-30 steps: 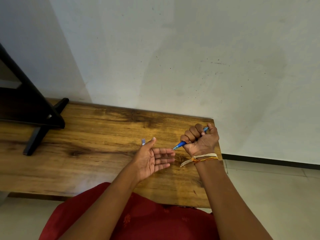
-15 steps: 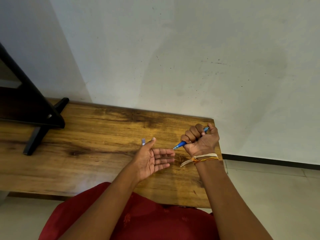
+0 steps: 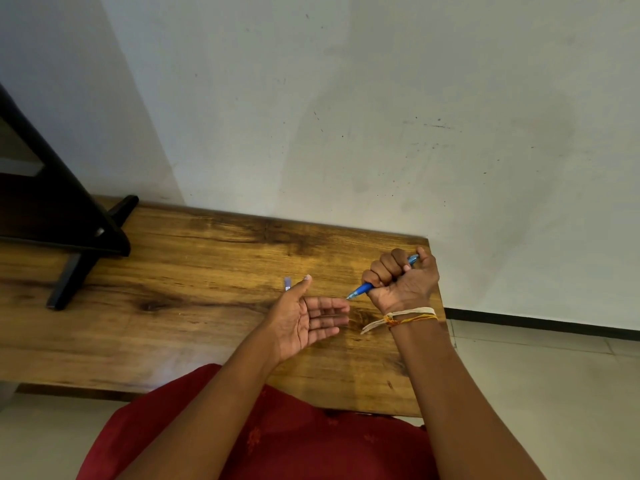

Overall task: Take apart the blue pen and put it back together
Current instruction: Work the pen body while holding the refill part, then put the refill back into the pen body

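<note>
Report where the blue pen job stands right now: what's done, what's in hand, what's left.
Done: little shows; a small pale blue piece lies on the wooden table, but I cannot tell whether it came off the pen. In hand: the right hand grips the blue plastic pen in a fist, tip toward the open, empty left hand. Left: whether the pen is fully assembled cannot be told, so remaining steps are unclear.

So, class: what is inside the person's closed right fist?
The right hand grips the blue pen: its tip and back end stick out, while the fingers cover the middle of the barrel.
</note>
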`<state>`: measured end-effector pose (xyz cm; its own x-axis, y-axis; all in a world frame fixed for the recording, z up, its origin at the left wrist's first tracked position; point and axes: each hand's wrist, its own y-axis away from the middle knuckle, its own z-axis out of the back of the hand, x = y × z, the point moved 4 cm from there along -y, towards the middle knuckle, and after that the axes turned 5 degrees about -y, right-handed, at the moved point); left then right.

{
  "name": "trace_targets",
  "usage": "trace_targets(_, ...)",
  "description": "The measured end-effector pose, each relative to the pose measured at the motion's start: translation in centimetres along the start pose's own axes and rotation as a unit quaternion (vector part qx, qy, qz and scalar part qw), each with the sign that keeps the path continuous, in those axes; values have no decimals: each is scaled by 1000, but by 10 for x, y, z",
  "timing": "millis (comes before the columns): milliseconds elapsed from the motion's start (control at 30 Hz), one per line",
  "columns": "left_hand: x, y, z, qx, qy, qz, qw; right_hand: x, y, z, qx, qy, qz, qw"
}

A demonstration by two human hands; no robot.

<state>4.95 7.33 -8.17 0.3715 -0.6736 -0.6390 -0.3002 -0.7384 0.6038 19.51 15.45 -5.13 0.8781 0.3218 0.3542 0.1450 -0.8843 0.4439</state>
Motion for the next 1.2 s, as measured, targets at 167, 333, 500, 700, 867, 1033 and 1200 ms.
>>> trace_targets(167, 0, 1, -1, 0, 3, 1, 1000, 0, -1, 2, -1, -4, -1, 1000)
trace_targets(333, -1, 1, 1, -4, 10, 2, 1000, -1, -3, 2, 10, -8, -3, 1000)
trace_targets(500, -1, 0, 3, -22, -2, 5, 1000, -1, -4, 7, 15, -8, -14, 1000)
trace_targets(700, -6, -1, 17, -133, -76, -28, 988, -6, -5, 8, -17, -6, -10, 1000)
trace_targets(867, -26, 8, 44, -343, -230, -120, 903, -20, -10, 9, -82, 77, -72, 991)
trace_targets(1033, -29, 12, 53, -399, -352, -155, 832, -37, -13, 13, -107, 156, -108, 976)
trace_targets(1200, -27, 10, 58, -403, -376, -153, 821, -47, -16, 22, -139, 313, -89, 935)
